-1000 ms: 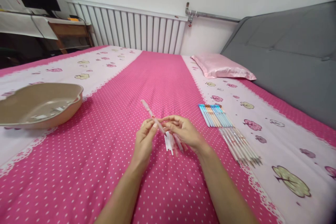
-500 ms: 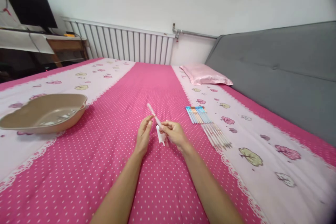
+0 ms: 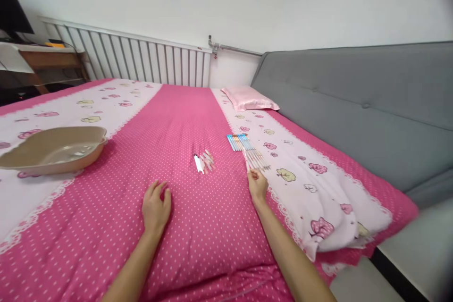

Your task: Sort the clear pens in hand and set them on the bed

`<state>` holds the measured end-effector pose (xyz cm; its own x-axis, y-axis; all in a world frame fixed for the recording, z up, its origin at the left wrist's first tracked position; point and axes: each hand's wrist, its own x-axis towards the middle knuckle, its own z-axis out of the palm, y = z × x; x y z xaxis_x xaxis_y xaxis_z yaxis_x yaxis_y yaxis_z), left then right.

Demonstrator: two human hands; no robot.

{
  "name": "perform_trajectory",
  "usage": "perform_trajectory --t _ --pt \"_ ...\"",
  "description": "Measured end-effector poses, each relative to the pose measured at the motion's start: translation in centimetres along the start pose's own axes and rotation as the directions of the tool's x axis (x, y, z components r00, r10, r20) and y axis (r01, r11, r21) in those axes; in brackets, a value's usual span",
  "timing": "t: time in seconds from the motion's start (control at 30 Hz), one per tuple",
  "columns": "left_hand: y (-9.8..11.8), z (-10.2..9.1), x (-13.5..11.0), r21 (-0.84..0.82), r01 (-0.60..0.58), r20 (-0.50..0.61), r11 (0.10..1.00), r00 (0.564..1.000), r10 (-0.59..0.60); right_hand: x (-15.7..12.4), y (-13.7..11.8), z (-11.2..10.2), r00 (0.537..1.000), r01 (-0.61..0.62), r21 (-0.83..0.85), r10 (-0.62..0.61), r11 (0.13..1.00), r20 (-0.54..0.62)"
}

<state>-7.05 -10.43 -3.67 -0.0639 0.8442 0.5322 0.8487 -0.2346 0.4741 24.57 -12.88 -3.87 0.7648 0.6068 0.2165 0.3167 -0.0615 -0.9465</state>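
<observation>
My left hand point(image 3: 156, 205) lies flat on the pink dotted bedspread point(image 3: 198, 118), fingers stretched out and empty. My right hand point(image 3: 257, 185) is pinched on the near end of a pale pen point(image 3: 247, 160). That pen lies along the left side of a row of pens point(image 3: 252, 152) with blue and orange caps at its far end. A small pile of white and pink pen parts point(image 3: 203, 163) sits on the bedspread between my hands, a little beyond them.
A beige cloud-shaped tray point(image 3: 21, 160) with a few small pieces inside sits at the left. A pink pillow point(image 3: 249, 99) lies by the grey headboard point(image 3: 354, 104). A white radiator point(image 3: 134, 59) lines the far wall. The bed's edge drops off at the lower right.
My hands came apart. The left hand dropped flat onto the bedspread, and the right hand carried the pen rightward to the row. The camera view pulled back and swung right.
</observation>
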Motion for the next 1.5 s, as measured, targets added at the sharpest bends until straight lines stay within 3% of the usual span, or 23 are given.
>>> perform_trajectory --t 0.13,0.27,0.63,0.87,1.07,1.5 --pt "0.1 -1.3 -2.2 0.210 -0.085 0.212 0.974 0.976 0.039 0.4 1.0 -0.4 0.997 -0.055 -0.075 0.051 0.996 -0.054" --pt "0.5 -2.1 -3.7 0.309 -0.140 0.303 0.941 0.952 0.042 0.3 1.2 -0.1 0.996 -0.065 -0.146 0.056 0.987 -0.068" --pt "1.4 -2.8 -4.3 0.338 -0.135 0.305 0.931 0.952 0.027 0.3 0.0 0.8 0.990 -0.109 -0.375 0.067 0.921 -0.123" --pt "1.2 -2.7 -4.4 0.354 -0.138 0.283 0.925 0.959 0.035 1.0 -0.4 1.9 0.984 -0.065 -0.502 -0.028 0.862 -0.174" --pt "1.2 -2.6 -4.3 0.348 -0.130 0.274 0.928 0.961 0.032 1.2 0.1 2.8 0.984 0.014 -0.604 -0.119 0.797 -0.134" --pt "1.3 -2.5 -4.2 0.327 -0.128 0.280 0.936 0.960 0.034 0.8 0.1 2.9 0.977 0.067 -0.620 -0.177 0.782 -0.117"
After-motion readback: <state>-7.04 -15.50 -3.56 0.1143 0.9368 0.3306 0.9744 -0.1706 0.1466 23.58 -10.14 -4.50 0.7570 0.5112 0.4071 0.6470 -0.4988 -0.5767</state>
